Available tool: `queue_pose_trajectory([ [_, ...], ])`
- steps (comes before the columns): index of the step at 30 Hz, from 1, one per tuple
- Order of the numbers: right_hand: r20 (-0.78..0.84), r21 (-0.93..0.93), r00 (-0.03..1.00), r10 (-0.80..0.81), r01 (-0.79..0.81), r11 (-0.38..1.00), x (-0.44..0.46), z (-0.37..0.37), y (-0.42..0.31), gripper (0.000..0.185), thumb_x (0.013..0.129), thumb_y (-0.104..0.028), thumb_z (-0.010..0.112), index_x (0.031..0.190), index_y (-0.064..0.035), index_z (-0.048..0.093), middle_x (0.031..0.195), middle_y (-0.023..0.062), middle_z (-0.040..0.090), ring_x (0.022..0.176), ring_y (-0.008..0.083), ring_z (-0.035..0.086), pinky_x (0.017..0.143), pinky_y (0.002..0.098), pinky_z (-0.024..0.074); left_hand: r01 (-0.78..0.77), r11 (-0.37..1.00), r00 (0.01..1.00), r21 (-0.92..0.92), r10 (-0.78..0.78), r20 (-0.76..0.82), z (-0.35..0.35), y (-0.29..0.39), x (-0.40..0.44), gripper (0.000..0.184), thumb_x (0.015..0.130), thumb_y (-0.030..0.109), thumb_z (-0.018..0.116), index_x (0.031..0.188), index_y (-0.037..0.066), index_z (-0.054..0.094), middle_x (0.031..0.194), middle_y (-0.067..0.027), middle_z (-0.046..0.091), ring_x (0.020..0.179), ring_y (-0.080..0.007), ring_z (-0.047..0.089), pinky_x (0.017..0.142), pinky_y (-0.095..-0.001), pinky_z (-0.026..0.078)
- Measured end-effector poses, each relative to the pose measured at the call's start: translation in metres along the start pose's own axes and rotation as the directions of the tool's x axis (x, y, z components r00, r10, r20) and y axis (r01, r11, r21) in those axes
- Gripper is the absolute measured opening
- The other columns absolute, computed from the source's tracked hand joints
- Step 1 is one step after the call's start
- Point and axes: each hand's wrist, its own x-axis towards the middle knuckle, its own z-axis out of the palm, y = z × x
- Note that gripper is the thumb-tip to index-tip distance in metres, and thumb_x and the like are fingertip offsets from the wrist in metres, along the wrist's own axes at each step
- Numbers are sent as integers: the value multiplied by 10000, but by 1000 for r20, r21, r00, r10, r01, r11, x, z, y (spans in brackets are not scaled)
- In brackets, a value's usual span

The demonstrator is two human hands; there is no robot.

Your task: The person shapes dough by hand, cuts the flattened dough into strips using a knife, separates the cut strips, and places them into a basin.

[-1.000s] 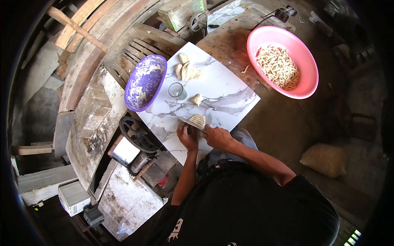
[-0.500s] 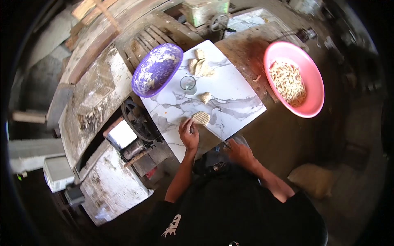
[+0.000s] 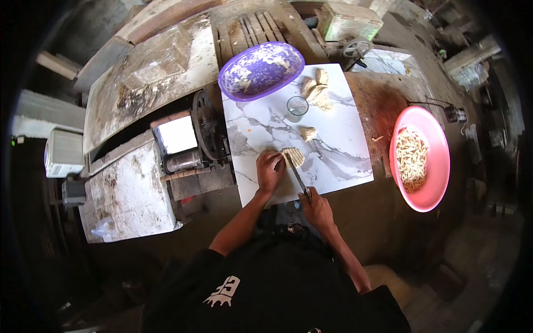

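Observation:
A flat piece of pale dough [image 3: 296, 159], scored in parallel strips, lies near the front of the marble-patterned board [image 3: 344, 158]. My left hand [image 3: 269, 171] is at its left edge, fingers curled and closed against the dough. My right hand [image 3: 317, 210] grips the handle of a knife [image 3: 296, 177], whose blade reaches up onto the strips close to my left fingertips. Behind the dough sits a small dough lump [image 3: 308, 133]. Farther back are a clear glass [image 3: 297, 109] and several more dough pieces [image 3: 317, 93].
A purple basin [image 3: 244, 87] smeared with dough overlaps the board's back left corner. To the right, a pink basin [image 3: 438, 161] holds many small dough strips. A machine with a dark wheel [image 3: 206, 125] stands close on the left. Another wheel [image 3: 357, 49] is at the back.
The view has turned, so the board appears straighter. The knife blade has shifted from the dough's near right side onto the strips beside my left fingers.

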Motion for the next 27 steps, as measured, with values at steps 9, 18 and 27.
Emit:
queue_pose_trajectory([
  [9, 61, -74, 998, 1, 3, 997, 41, 11, -15, 297, 946, -345, 531, 1102, -93, 514, 817, 289, 652, 806, 513, 615, 695, 593, 467, 6, 1000, 1000, 7, -6, 23, -9, 7, 3, 163, 749, 74, 698, 911, 77, 688, 982, -61, 672, 993, -273, 596, 914, -413, 420],
  [18, 31, -60, 999, -25, 27, 998, 44, 19, -12, 280, 937, -304, 557, 1097, -82, 494, 823, 287, 653, 818, 518, 611, 706, 591, 473, 12, 999, 999, 36, -13, 33, -6, 6, 2, 161, 757, 85, 696, 917, 95, 685, 977, -43, 665, 1008, -265, 584, 912, -416, 407],
  [27, 125, -91, 990, 71, -60, 994, 9, -6, -6, 312, 932, -325, 554, 1087, -58, 516, 927, 284, 649, 894, 501, 598, 757, 585, 458, -15, 1000, 1000, 14, 15, -19, -3, 1, 0, 172, 728, 67, 725, 894, 56, 679, 982, -62, 673, 987, -270, 613, 887, -414, 447],
])
